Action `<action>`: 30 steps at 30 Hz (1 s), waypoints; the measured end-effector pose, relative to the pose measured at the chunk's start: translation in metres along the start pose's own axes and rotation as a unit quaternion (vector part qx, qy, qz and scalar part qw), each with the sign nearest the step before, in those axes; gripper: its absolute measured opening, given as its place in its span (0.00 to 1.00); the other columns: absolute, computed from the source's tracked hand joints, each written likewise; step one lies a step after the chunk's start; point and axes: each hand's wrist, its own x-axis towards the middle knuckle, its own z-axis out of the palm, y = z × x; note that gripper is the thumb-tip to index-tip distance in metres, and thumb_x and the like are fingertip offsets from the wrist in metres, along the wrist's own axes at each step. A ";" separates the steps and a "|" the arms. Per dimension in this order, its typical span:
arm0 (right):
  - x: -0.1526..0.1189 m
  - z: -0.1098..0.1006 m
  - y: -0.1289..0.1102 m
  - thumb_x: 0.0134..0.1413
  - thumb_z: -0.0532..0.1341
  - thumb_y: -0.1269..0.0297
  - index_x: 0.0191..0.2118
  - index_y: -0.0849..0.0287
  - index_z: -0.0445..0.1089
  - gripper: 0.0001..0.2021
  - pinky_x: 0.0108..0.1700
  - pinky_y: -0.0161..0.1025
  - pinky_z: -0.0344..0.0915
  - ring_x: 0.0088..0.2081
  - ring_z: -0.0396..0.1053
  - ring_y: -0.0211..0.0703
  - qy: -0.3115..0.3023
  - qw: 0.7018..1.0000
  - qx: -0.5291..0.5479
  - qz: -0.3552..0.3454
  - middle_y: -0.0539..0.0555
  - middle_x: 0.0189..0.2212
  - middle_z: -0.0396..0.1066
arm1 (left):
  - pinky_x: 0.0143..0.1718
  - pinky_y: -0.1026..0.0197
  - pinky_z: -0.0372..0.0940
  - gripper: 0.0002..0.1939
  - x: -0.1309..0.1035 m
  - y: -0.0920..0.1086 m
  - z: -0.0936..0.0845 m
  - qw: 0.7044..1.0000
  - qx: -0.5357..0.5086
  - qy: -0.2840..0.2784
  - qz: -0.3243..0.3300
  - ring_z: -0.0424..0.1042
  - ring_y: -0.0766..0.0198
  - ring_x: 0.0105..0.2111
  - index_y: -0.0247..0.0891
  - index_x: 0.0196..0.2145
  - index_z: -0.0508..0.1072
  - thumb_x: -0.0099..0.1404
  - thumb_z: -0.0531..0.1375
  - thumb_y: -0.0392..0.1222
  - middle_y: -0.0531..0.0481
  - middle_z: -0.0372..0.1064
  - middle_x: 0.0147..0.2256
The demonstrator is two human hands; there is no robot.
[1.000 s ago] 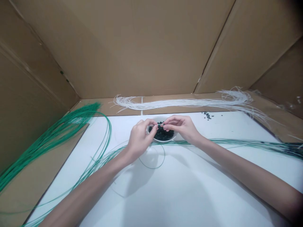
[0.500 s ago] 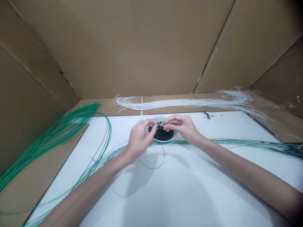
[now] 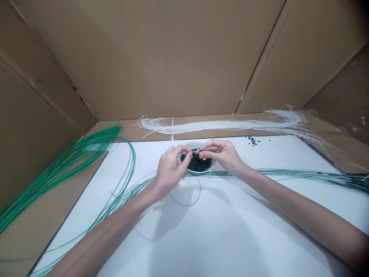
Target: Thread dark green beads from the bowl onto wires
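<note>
Both my hands meet over a white bowl (image 3: 213, 166) filled with small black pieces (image 3: 199, 163). My left hand (image 3: 172, 165) is closed, its thumb and forefinger pinching a thin wire (image 3: 195, 151) near its tip. Close by on the right, my right hand (image 3: 221, 154) is closed in a pinch at the wire's end. A small dark piece seems to be between its fingertips, mostly hidden by them. Below the left hand, a thin green strand (image 3: 198, 196) curves in a loop over the white table (image 3: 201, 238).
A green wire bundle (image 3: 66, 165) lies at the left. Green strands with dark ends (image 3: 325, 177) stretch across the table, passing by the bowl. Behind lies a white wire bundle (image 3: 213, 125). Several loose black pieces (image 3: 252, 141) sit at the back right. Cardboard walls (image 3: 173, 57) enclose the table.
Almost nothing differs. Both hands keep the same place over the bowl, with only a slight shift of the right fingertips at the wire.
</note>
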 end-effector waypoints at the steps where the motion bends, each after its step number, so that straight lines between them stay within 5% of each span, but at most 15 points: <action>1: 0.000 0.000 0.000 0.33 0.67 0.62 0.25 0.62 0.69 0.11 0.31 0.37 0.67 0.28 0.71 0.40 -0.002 1.000 -0.002 0.000 0.53 0.24 0.73 | 0.34 0.64 0.60 0.07 0.000 0.000 0.000 1.000 0.001 0.000 -0.001 0.67 0.65 0.34 0.39 0.33 0.68 0.60 0.52 0.40 0.52 0.70 0.33; 30: -0.002 -0.003 0.000 0.37 0.64 0.58 0.29 0.62 0.71 0.13 0.33 0.38 0.68 0.25 0.69 0.38 -0.047 0.993 -0.107 -0.028 0.52 0.24 0.72 | 0.35 0.64 0.60 0.06 -0.002 0.002 0.004 1.000 0.007 -0.003 0.013 0.67 0.65 0.34 0.40 0.33 0.69 0.60 0.52 0.39 0.52 0.70 0.32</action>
